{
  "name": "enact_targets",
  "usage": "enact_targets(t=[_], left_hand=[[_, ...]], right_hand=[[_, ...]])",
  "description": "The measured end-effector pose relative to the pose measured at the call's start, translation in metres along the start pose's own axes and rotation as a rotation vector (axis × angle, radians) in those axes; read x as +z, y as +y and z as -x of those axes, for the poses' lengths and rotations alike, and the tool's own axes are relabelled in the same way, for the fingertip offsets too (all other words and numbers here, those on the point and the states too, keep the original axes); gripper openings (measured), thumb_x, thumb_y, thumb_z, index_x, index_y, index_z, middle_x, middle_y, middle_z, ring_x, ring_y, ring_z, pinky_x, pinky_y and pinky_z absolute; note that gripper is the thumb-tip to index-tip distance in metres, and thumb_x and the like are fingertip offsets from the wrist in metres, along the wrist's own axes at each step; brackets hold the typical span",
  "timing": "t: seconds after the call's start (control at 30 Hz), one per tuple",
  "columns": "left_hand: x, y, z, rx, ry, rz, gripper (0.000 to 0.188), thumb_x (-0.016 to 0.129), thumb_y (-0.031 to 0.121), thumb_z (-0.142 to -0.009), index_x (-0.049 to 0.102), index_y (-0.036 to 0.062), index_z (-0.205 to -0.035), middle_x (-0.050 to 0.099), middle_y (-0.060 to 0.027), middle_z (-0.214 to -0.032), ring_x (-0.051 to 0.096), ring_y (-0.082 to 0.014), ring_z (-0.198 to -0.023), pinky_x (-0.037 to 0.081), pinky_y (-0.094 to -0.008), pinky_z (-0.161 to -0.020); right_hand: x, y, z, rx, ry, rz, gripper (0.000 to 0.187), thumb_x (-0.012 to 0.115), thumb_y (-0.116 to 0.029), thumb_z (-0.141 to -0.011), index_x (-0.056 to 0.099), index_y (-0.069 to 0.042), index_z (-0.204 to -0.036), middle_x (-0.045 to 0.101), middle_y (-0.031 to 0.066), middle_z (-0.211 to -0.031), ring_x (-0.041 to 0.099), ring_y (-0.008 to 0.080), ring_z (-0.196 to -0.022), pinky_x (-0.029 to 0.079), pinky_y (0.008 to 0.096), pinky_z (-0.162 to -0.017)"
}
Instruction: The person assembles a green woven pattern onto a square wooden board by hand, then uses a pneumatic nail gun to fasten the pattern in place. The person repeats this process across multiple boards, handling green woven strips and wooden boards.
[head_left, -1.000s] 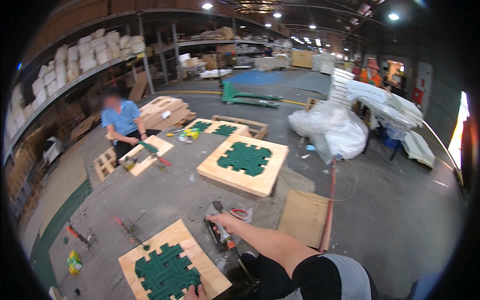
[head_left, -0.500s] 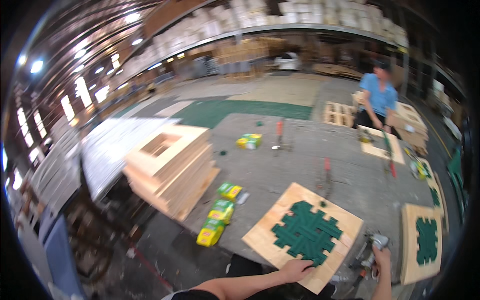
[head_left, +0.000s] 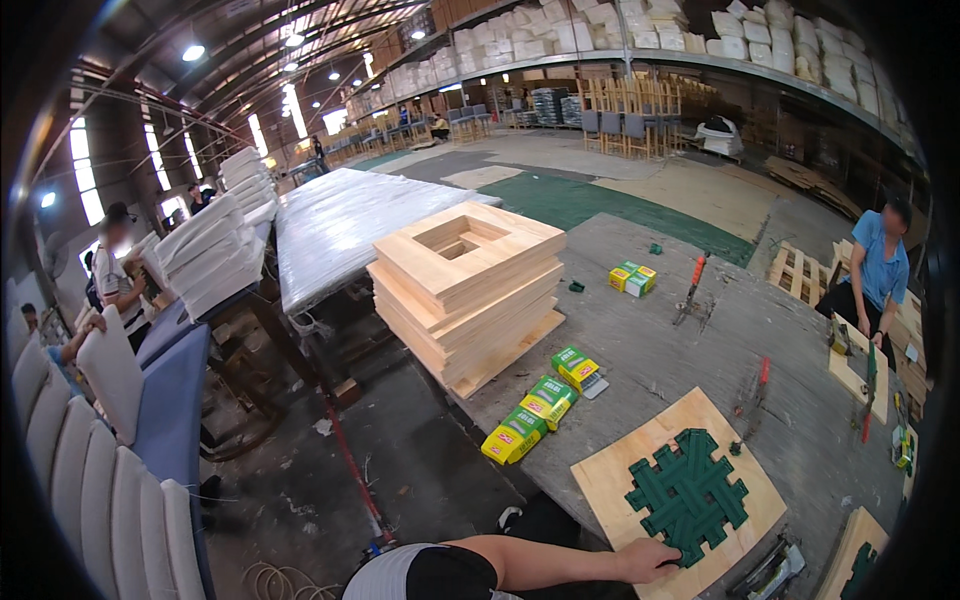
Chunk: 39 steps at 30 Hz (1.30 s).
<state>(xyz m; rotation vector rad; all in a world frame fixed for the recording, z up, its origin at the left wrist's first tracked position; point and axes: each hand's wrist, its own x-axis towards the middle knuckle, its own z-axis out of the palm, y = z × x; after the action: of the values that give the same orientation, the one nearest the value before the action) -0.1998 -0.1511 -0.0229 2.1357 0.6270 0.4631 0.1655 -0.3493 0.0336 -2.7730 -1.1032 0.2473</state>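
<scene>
A square plywood panel (head_left: 607, 463) lies on the grey worktable, with dark green woven webbing straps (head_left: 690, 490) criss-crossed over its middle. My left hand (head_left: 648, 560) rests on the panel's near side, fingers curled against the near strap ends of the webbing. A metal-bodied hand tool (head_left: 775, 572), which looks like a staple gun, lies on the table just right of the panel. My right hand is out of the picture.
Left of the panel, a stack of wooden frames (head_left: 470, 270) stands beside green-and-yellow boxes (head_left: 530, 418). Orange-handled tools (head_left: 693, 282) lie farther back. A co-worker in blue (head_left: 880, 260) handles another frame at right. Another webbed panel (head_left: 850, 560) sits at the right edge.
The view has swung left, so the panel and table things sit farther right. My left hand stays at the webbing's near edge. My right hand, earlier at the tool, has left the picture.
</scene>
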Motion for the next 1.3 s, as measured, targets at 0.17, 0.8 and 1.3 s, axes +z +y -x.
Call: enact_targets(t=[0.17, 0.8, 1.3], left_hand=[[0.000, 0.000, -0.001, 0.016, 0.005, 0.001, 0.029, 0.061, 0.031, -0.097, 0.065, 0.0064, -0.112, 0.068, -0.0226, -0.088, 0.067, -0.0441, -0.087, 0.051, -0.0543, -0.075], [-0.028, -0.021, 0.034, 0.079, 0.392, -0.316, 0.020, 0.065, 0.027, -0.100, 0.064, 0.0076, -0.098, 0.062, -0.0100, -0.132, 0.050, -0.0364, -0.135, 0.037, -0.0521, -0.111], [-0.022, -0.026, 0.018, -0.052, 0.398, -0.449, 0.020, 0.061, 0.030, -0.100, 0.064, 0.0104, -0.098, 0.055, -0.0046, -0.148, 0.040, -0.0356, -0.147, 0.027, -0.0603, -0.119]], right_hand=[[-0.003, 0.005, 0.009, 0.087, -0.020, -0.032, 0.056, 0.077, -0.036, -0.088, 0.067, 0.001, -0.127, 0.066, 0.0272, -0.130, 0.063, 0.0430, -0.120, 0.051, 0.0480, -0.103], [0.071, -0.096, 0.155, -0.027, -0.084, -1.217, 0.026, 0.075, -0.003, -0.090, 0.054, -0.009, -0.103, 0.052, 0.0002, -0.083, 0.052, 0.0100, -0.066, 0.044, 0.0252, -0.053], [0.156, -0.125, 0.160, 0.113, -0.177, -1.289, 0.068, 0.077, 0.005, -0.086, 0.039, 0.000, -0.143, 0.057, 0.0085, -0.104, 0.057, 0.0142, -0.066, 0.050, 0.0281, -0.055]])
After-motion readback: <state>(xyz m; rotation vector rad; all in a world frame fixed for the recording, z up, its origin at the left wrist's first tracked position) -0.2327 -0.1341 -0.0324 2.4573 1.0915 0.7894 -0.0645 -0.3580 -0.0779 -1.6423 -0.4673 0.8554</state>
